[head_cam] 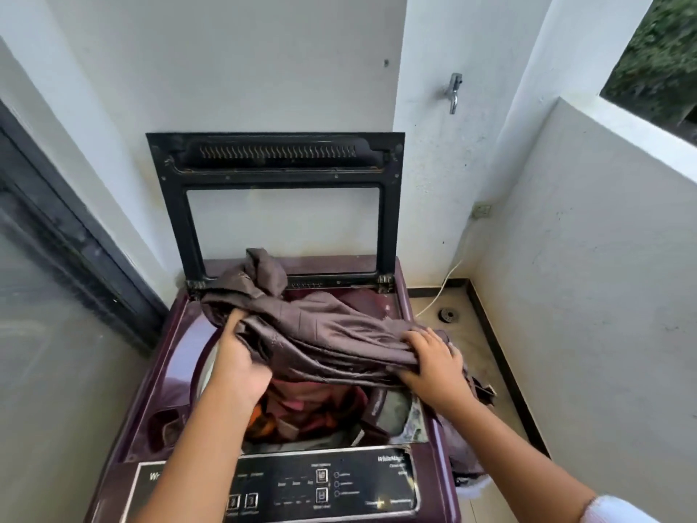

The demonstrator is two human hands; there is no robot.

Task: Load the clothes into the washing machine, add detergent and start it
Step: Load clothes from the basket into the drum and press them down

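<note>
A maroon top-loading washing machine [177, 356] stands below me with its black-framed lid [275, 160] raised against the wall. A large brown-grey cloth [317, 326] is stretched across the open drum. My left hand [237, 360] grips its left end and my right hand [433, 360] grips its right end. Pink and orange clothes [301, 405] lie inside the drum under the cloth. The black control panel [324, 485] runs along the near edge. No detergent is in view.
A glass door with a dark frame [75, 251] stands at the left. A wall tap [454, 90] and a socket [481, 211] with a white cable are at the right. A floor drain [448, 316] lies beside the machine. More fabric [467, 458] hangs off the machine's right side.
</note>
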